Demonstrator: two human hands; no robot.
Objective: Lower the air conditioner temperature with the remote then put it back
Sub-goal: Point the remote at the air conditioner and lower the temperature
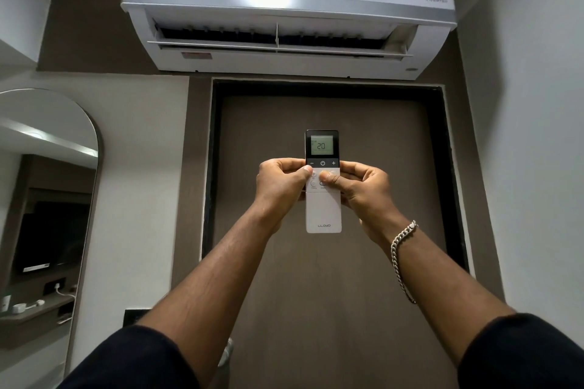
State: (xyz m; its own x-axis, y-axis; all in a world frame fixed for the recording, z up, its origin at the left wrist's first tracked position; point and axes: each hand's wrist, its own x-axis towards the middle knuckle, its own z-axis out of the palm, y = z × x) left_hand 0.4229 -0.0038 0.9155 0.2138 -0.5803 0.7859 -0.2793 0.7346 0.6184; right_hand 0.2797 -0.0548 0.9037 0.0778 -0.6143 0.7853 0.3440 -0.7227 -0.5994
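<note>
A white remote (323,211) with a black top and a lit screen reading 20 is held upright at arm's length, pointing up. My left hand (279,186) grips its left side and my right hand (363,188) grips its right side. Both thumbs rest on the white button area just below the row with minus, power and plus. High on the wall above hangs the white air conditioner (284,9), its front flap open.
A brown door (331,278) in a dark frame stands straight ahead behind the remote. An arched mirror (44,199) is on the left wall, reflecting a shelf with small items. A white wall closes the right side.
</note>
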